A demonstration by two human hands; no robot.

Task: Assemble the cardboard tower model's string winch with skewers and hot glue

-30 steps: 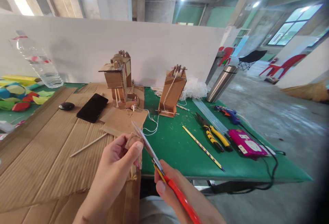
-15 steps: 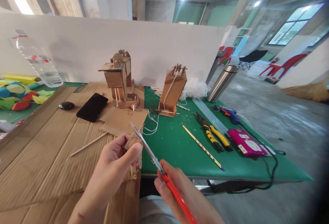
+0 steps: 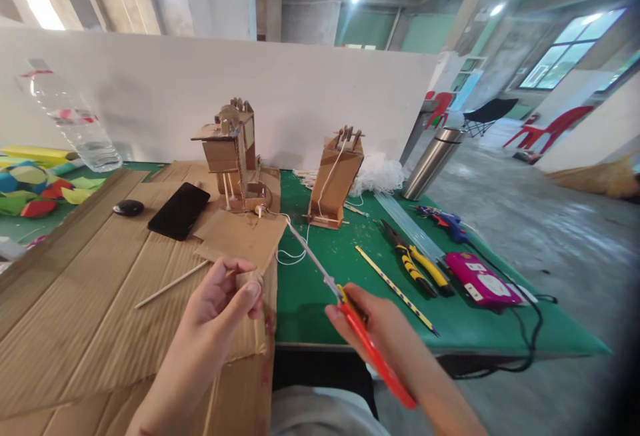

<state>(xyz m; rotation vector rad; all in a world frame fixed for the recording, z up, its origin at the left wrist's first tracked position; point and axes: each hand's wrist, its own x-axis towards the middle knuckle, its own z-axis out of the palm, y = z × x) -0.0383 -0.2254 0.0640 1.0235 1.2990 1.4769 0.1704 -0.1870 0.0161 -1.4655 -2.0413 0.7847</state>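
Cardboard piece [image 3: 251, 279] held, scissors [image 3: 357, 327] clear

My left grip [image 3: 220, 309] pinches the small brown piece above ribbed cardboard sheeting [image 3: 95, 296]; my right grip [image 3: 387, 333] wraps smooth red handles [image 3: 383, 363]. Half a second ago the slim metal blades [image 3: 316, 261] lay beside the piece; now they sit apart, over the green desk [image 3: 303, 306].

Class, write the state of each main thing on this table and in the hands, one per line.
left hand, closed on the cardboard piece
cardboard piece, held
right hand, gripping the scissors
scissors, held, blades apparently together
phone, lying flat, screen dark
pliers, lying with handles apart
pencil, lying flat
glue gun, lying down; power cannot be told
thermos, standing
plastic bottle, standing
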